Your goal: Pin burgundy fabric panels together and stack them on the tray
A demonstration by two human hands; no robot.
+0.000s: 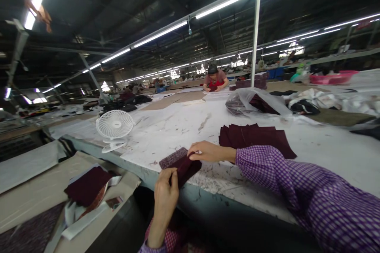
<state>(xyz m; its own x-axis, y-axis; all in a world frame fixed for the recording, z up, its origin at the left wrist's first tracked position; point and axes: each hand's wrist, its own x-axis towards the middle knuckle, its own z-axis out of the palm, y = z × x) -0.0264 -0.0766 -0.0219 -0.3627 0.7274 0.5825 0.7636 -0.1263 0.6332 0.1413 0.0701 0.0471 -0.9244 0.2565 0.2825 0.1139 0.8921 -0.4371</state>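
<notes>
Over the near edge of a long white-covered table, a maroon fabric piece is stretched between my hands. My left hand pinches its lower left corner between thumb and fingers. At its upper right corner, my right hand grips the cloth with thumb and fingertips. Just behind it lies a speckled grey-maroon fabric piece, partly covered by the maroon one. To the right of my right hand, a fanned stack of maroon fabric pieces rests on the table, partly behind my purple checked sleeve.
A small white fan stands at the table's left edge. Fabric scraps lie on a lower surface at left. A clear plastic bag sits behind the stack. Across the table, a person leans over red cloth. A pole rises behind.
</notes>
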